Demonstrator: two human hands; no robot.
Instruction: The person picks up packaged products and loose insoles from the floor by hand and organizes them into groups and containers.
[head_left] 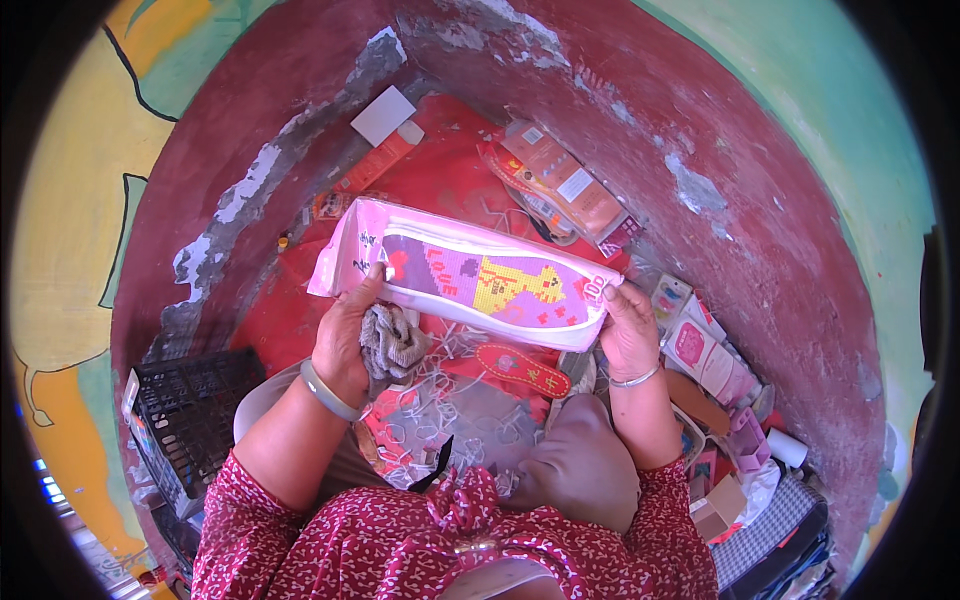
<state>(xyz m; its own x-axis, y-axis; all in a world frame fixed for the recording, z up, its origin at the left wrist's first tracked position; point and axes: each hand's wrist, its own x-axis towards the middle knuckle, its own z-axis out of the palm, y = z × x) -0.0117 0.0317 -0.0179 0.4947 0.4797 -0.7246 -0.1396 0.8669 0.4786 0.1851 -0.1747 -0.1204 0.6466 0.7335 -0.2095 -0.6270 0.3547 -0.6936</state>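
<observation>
A pink-edged package point(345, 250) with an embroidered insole point(440, 272) showing through its front is held up before me, slightly tilted down to the right. The insole is purple with a yellow animal figure and red and pink patches. My left hand point(345, 335) grips the package's lower left edge, thumb on the front. Against that palm hangs a crumpled grey knitted cloth point(393, 342); whether the fingers also hold it is hidden. With its thumb on the front, my right hand point(630, 330) pinches the package's right end. Below the package lies a red decorated insole point(523, 370).
Red sheeting point(450, 150) and scattered white strips point(420, 410) cover the floor. A black plastic crate point(195, 410) stands at left. Boxes and packages point(570, 180) lie along the right wall, with a pink package point(705, 350) and a purple holder point(747, 440) nearer. Peeling walls point(700, 180) enclose the corner.
</observation>
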